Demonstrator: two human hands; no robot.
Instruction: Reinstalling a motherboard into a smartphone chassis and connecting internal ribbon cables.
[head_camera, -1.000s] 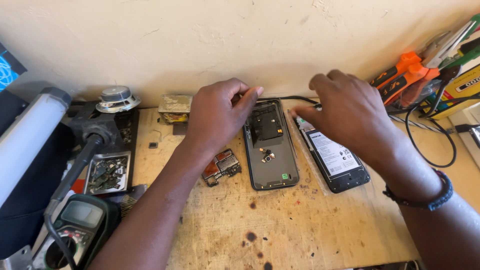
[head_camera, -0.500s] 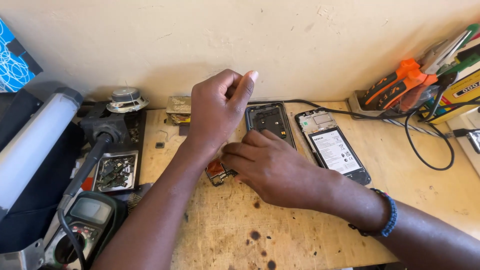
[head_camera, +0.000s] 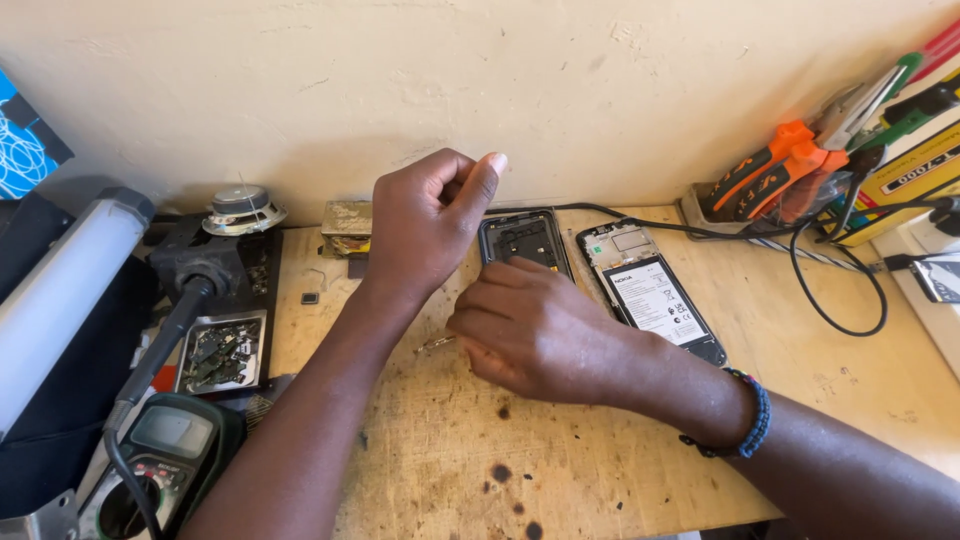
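Two hands over the bench (head_camera: 600, 450) in the head view: left hand (head_camera: 425, 225) loosely curled and raised, its hold not discernible, right hand (head_camera: 535, 330) covering the near end of the dark phone frame (head_camera: 522, 238), long axis running toward the wall; a slip could flick small parts off

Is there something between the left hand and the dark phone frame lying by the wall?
Nothing visible lies between them. The left hand is raised just left of the dark phone frame, with only bare wooden bench in between. The right hand covers the frame's near end, but it does not block the left hand's side.
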